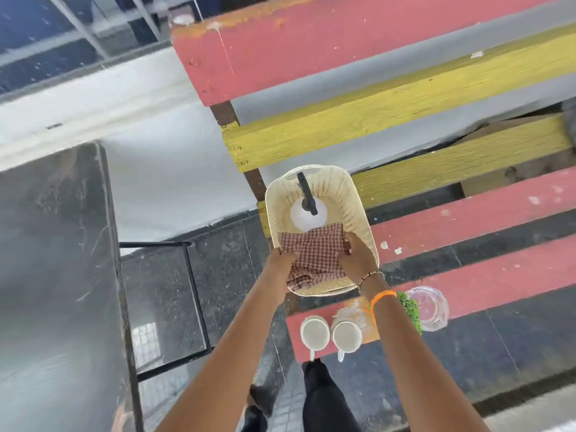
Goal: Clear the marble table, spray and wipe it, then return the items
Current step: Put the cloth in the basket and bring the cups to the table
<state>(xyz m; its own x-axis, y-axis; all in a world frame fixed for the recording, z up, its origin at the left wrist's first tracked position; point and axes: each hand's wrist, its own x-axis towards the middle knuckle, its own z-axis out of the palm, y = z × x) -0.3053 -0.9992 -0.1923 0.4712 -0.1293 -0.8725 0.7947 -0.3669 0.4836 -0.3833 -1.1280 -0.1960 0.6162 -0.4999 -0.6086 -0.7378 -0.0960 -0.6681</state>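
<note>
A cream plastic basket [358, 210] rests on the slatted bench. Inside it stands a white spray bottle [307, 218] with a black trigger head. A red-and-white checked cloth [314, 254] lies in the near half of the basket. My left hand [280, 260] grips the cloth's left edge and my right hand [357, 254] grips its right edge, both inside the basket. The dark marble table [53, 260] fills the left side of the view. Two white cups [330, 333], a clear glass jar [428, 307] and a green plant [411, 310] sit on the near bench slat.
The bench has red and yellow slats [405, 88] with gaps between them. A black metal frame [193, 291] stands between table and bench over a dark speckled floor. My legs show at the bottom centre.
</note>
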